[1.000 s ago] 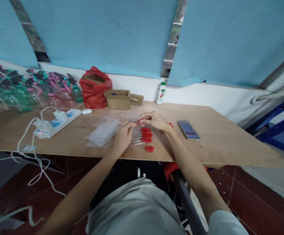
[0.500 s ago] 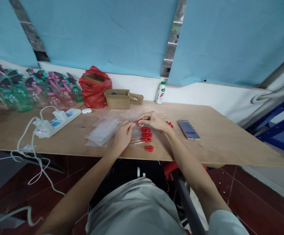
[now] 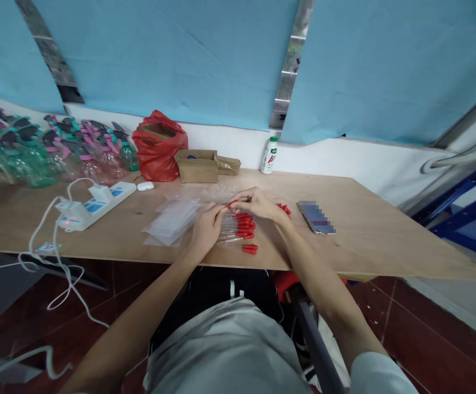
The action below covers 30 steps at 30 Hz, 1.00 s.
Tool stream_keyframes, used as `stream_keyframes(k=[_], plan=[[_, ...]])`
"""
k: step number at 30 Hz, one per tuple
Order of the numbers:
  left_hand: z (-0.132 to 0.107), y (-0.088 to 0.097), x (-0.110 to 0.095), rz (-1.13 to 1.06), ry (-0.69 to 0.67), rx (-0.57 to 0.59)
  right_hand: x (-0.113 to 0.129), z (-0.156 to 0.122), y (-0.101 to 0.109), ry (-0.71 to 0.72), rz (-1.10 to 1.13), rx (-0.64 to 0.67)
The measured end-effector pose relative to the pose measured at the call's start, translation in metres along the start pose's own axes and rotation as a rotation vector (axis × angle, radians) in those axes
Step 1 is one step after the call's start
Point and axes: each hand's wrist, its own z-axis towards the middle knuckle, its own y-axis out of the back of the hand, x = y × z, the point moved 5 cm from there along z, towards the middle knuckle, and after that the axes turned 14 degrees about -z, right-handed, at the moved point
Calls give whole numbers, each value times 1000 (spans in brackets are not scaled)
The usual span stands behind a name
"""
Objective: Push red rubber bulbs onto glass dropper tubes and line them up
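Note:
A row of several glass droppers with red rubber bulbs (image 3: 242, 230) lies on the wooden table (image 3: 385, 235) in front of me. My right hand (image 3: 256, 203) pinches the red bulb of one dropper at the far end of the row. My left hand (image 3: 205, 225) is closed on the glass end of the same dropper, its fingers curled beside a stack of clear plastic bags (image 3: 172, 221). A few more red-bulbed droppers (image 3: 283, 208) lie just right of my right wrist.
A phone (image 3: 315, 216) lies right of my hands. A white power strip (image 3: 94, 206) with trailing cable sits at the left. At the back stand a red plastic bag (image 3: 158, 146), a cardboard box (image 3: 198, 166), a small white bottle (image 3: 269, 156) and several spray bottles (image 3: 36, 150).
Almost nothing has moved. My hands stay together on the dropper, shifting very slightly.

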Motion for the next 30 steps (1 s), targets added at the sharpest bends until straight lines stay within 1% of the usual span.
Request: stream_keyframes(k=[3,11,16,22,27,30], plan=[[0,0,-1,-9,-8,-4,0,0,-2,10,20,11],[0,1,-2,-20,11,-72,8,-1,2,72,-34,-60],[-1,-1,1,13,30,-58,9,-1,3,77,-103,-61],[-2,-7,10,31,85,12,10,-5,13,76,-325,-1],[-4,-11,13,-38,108,35,-3,-5,17,47,-332,87],[-4,-12,12,-8,89,42,-7,-5,17,32,-353,137]])
